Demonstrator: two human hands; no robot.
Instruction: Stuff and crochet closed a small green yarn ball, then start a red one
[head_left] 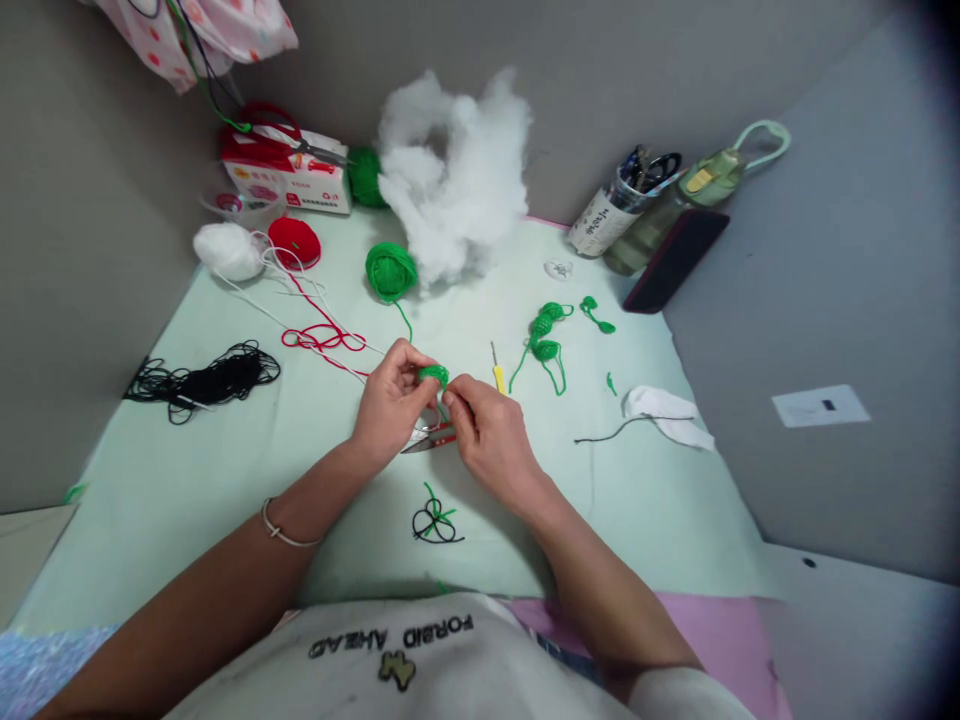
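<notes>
My left hand (391, 398) is closed on a small green crochet piece (433, 374) that sticks out past the thumb and fingertips. Against the right edge of that piece, my right hand (491, 425) makes a pinch; what lies between its fingertips is too small to make out. Beneath both hands lies a pair of small scissors with red on it (442, 436), partly covered. A yellow-handled crochet hook (498, 374) rests on the table just beyond my right hand. Nearer to me are loose black and green yarn scraps (435, 522).
Green crocheted pieces (546, 330) lie to the right, with a white cloth-like piece (667, 415) beyond. At the back are a green yarn ball (391, 271), white stuffing (457, 180), a pen holder (606, 218), a bottle (675, 205) and a phone (676, 260). Black yarn (210, 382) lies left.
</notes>
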